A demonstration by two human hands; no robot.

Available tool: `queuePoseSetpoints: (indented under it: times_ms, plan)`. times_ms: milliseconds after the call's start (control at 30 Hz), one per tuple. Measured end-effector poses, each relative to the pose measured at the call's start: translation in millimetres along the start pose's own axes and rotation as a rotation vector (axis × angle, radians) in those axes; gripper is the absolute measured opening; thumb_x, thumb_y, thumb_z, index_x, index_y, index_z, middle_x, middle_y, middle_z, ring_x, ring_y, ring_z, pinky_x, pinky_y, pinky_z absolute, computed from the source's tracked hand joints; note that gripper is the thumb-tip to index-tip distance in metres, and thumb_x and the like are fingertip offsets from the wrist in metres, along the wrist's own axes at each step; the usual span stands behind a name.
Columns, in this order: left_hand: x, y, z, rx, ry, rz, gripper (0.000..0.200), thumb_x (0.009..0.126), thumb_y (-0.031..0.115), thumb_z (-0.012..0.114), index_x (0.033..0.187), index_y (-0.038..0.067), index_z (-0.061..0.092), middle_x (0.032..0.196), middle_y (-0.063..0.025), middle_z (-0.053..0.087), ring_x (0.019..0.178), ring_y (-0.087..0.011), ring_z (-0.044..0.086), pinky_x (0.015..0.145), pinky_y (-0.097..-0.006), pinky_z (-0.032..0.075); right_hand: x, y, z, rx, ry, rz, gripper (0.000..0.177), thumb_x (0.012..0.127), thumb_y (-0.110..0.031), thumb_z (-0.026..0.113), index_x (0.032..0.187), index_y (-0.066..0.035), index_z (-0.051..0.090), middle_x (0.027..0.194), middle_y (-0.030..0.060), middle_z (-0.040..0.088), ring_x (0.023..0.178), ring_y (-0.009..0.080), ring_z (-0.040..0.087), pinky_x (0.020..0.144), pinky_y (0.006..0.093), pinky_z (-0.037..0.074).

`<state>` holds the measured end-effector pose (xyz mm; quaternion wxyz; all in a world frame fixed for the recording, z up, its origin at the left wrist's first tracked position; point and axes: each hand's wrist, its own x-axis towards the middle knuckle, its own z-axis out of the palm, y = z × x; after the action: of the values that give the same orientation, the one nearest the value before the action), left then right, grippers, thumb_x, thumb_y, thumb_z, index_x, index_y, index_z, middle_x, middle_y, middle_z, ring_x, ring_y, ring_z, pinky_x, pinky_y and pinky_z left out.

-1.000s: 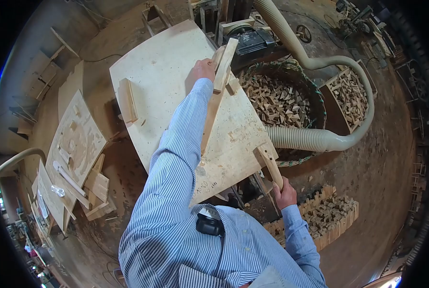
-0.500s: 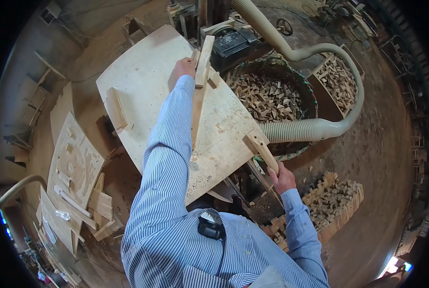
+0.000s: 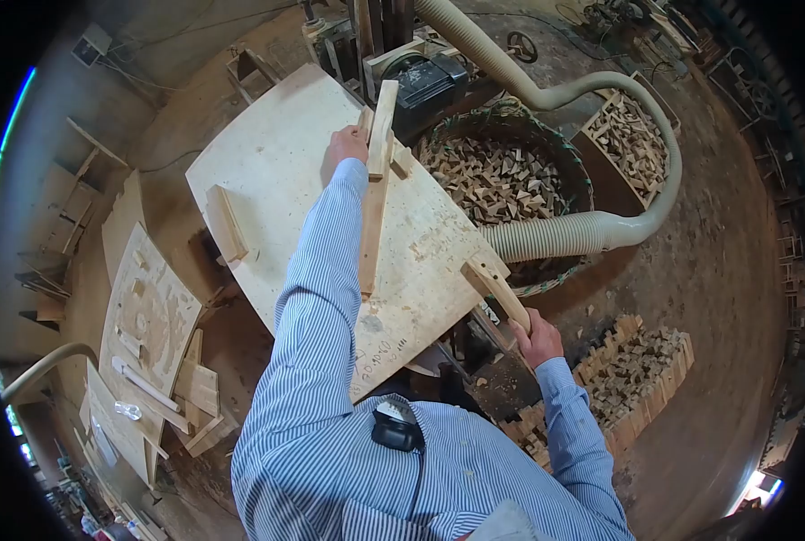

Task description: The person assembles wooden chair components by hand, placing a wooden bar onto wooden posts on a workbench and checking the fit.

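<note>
My left hand (image 3: 349, 144) reaches over a pale plywood machine table (image 3: 281, 126). Its fingers are closed on a small wooden block (image 3: 365, 120), beside an upright wooden guide (image 3: 382, 131) fixed to the table. How far the block extends under the fingers is hidden. At the table's near right corner, my right hand (image 3: 540, 340) grips the end of a wooden lever (image 3: 502, 295). A long wooden strip (image 3: 373, 234) runs from the guide toward me, partly covered by my left sleeve.
Behind the guide sits a black motor (image 3: 429, 83). A ribbed hose (image 3: 547, 236) curves around a basket of wood offcuts (image 3: 585, 167). Stacked blocks (image 3: 641, 379) lie on the floor at right; boards (image 3: 150, 316) stand at left. Another wooden piece (image 3: 227, 224) rests on the table's left edge.
The whole view has shifted slightly, with the table appearing lower. Both hands keep about the same places on the block and the lever.
</note>
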<state>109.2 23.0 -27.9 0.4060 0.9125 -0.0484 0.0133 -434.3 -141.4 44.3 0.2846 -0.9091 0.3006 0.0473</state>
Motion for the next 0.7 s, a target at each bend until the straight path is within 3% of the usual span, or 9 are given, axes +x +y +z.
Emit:
queuePoseSetpoints:
  times_ms: [267, 333, 367, 433, 567, 633, 700]
  plan:
    - [-59, 11, 2, -0.133, 0.014, 0.008, 0.035, 0.092, 0.031, 0.075, 0.124, 0.016, 0.079, 0.119, -0.0197, 0.069, 0.109, -0.0376, 0.069, 0.099, -0.0471, 0.054, -39, 35, -11, 0.004, -0.015, -0.017, 0.039, 0.101, -0.039, 0.068, 0.126, -0.010, 0.064, 0.100, 0.0198, 0.077, 0.093, 0.0404, 0.075, 0.082, 0.0491, 0.059]
    - [-72, 19, -5, -0.053, 0.222, 0.050, 0.031, 0.093, 0.026, 0.074, 0.120, 0.011, 0.079, 0.114, -0.0188, 0.068, 0.107, -0.0370, 0.069, 0.096, -0.0469, 0.055, -48, 46, -10, -0.001, 0.001, -0.032, 0.039, 0.101, -0.039, 0.068, 0.126, -0.010, 0.064, 0.101, 0.0198, 0.077, 0.093, 0.0409, 0.075, 0.082, 0.0495, 0.059]
    - [-76, 19, -8, -0.050, 0.223, 0.055, 0.031, 0.093, 0.026, 0.074, 0.120, 0.011, 0.079, 0.114, -0.0188, 0.068, 0.107, -0.0370, 0.069, 0.096, -0.0469, 0.055, -52, 51, -10, -0.012, 0.012, -0.043, 0.039, 0.101, -0.039, 0.069, 0.126, -0.010, 0.063, 0.101, 0.0199, 0.077, 0.092, 0.0414, 0.075, 0.082, 0.0498, 0.059]
    - [-83, 19, -19, 0.174, 0.226, 0.320, 0.030, 0.093, 0.023, 0.075, 0.118, 0.006, 0.077, 0.110, -0.0179, 0.067, 0.105, -0.0361, 0.068, 0.094, -0.0467, 0.055, -61, 60, -11, -0.010, 0.017, -0.048, 0.040, 0.101, -0.039, 0.069, 0.126, -0.010, 0.063, 0.102, 0.0202, 0.076, 0.093, 0.0419, 0.075, 0.082, 0.0501, 0.059]
    - [-116, 26, -26, 0.030, 0.102, 0.418, 0.030, 0.095, 0.026, 0.075, 0.115, 0.004, 0.076, 0.111, -0.0180, 0.067, 0.105, -0.0356, 0.068, 0.093, -0.0472, 0.055, -74, 75, -13, -0.037, 0.023, -0.039, 0.041, 0.100, -0.041, 0.070, 0.126, -0.010, 0.064, 0.105, 0.0211, 0.076, 0.095, 0.0427, 0.074, 0.082, 0.0508, 0.059]
    - [-129, 23, -22, 0.014, 0.131, 0.100, 0.029, 0.097, 0.026, 0.073, 0.115, 0.003, 0.079, 0.107, -0.0163, 0.073, 0.102, -0.0342, 0.071, 0.093, -0.0451, 0.057, -82, 78, -17, -0.031, 0.001, -0.020, 0.041, 0.100, -0.041, 0.069, 0.127, -0.010, 0.064, 0.106, 0.0213, 0.076, 0.095, 0.0426, 0.075, 0.082, 0.0508, 0.059]
    - [-132, 16, -16, 0.022, 0.044, 0.038, 0.029, 0.096, 0.025, 0.075, 0.113, 0.002, 0.079, 0.104, -0.0165, 0.076, 0.097, -0.0317, 0.073, 0.090, -0.0435, 0.058, -86, 83, -19, -0.038, -0.020, -0.016, 0.041, 0.100, -0.041, 0.069, 0.127, -0.010, 0.064, 0.106, 0.0215, 0.076, 0.095, 0.0425, 0.075, 0.082, 0.0507, 0.060]
